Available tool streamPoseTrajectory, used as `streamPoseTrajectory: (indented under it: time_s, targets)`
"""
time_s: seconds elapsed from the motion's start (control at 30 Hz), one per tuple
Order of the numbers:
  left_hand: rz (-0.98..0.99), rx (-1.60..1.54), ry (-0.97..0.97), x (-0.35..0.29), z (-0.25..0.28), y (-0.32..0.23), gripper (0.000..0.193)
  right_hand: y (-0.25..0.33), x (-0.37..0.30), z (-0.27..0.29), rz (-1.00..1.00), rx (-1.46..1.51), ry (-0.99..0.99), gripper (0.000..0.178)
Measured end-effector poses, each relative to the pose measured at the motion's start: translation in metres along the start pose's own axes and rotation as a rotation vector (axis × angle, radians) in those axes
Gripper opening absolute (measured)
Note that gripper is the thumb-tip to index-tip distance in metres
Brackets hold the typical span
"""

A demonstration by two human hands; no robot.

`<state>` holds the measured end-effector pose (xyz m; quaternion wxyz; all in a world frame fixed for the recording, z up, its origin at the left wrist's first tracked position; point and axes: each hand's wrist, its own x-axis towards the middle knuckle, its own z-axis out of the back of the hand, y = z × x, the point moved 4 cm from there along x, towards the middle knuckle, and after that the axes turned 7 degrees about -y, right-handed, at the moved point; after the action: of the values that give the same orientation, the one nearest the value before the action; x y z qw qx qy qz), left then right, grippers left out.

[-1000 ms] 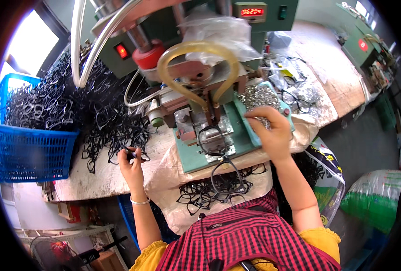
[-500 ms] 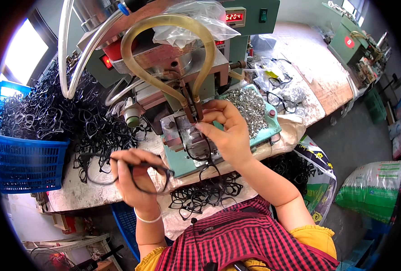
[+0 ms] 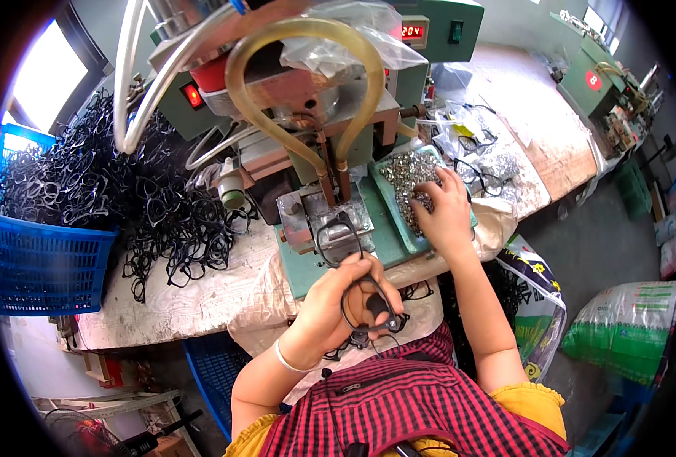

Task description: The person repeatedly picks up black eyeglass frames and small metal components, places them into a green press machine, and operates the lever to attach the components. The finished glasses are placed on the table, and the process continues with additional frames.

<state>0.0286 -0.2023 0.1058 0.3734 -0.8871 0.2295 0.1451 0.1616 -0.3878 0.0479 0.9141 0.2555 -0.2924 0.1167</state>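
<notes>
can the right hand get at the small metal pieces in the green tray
Probably yes: the right hand is right at the small metal pieces, and no lid or other thing shows in between.

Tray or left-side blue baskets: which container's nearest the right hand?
The green tray of small shiny parts; the right hand is over it. The heaped blue basket and lower blue basket are farther left.

Bright window point(image 3: 39, 80) at left, pale wall point(image 3: 517, 24), grey floor point(image 3: 589, 247)
</notes>
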Motion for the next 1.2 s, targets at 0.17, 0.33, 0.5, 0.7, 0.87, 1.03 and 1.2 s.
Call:
streamPoseTrajectory:
  time_s: [0.17, 0.33, 0.5, 0.7, 0.87, 1.03, 1.2]
  targets:
    - [-0.039, -0.015, -0.045, 0.000, -0.002, 0.000, 0.022, -0.012, -0.004, -0.004, 0.066, 0.154, -0.093, 0.017]
    - [-0.062, 0.052, -0.009, 0.005, 0.003, -0.001, 0.028, 0.018, 0.006, -0.011, 0.338, 0.204, 0.024, 0.011]
    - [-0.106, 0.130, 0.085, -0.010, 0.045, 0.018, 0.046, 0.011, 0.025, -0.026, 0.352, 0.176, -0.021, 0.011]
    - [-1.378, 1.214, -1.250, -0.105, 0.139, -0.042, 0.004, -0.052, -0.019, -0.006, -0.651, 1.043, -0.274, 0.018]
    - [-1.338, 1.110, -1.385, -0.158, 0.206, -0.108, 0.003, -0.052, -0.021, -0.028, -0.650, 1.079, -0.324, 0.015]
    - [-0.942, 1.834, -1.479, -0.094, 0.238, -0.103, 0.031, -0.019, 0.005, -0.042, -0.453, 0.960, -0.225, 0.010]
    - [-0.926, 1.768, -1.597, -0.052, 0.295, -0.083, 0.038, 0.002, -0.004, 0.001, -0.295, 0.569, -0.195, 0.012]
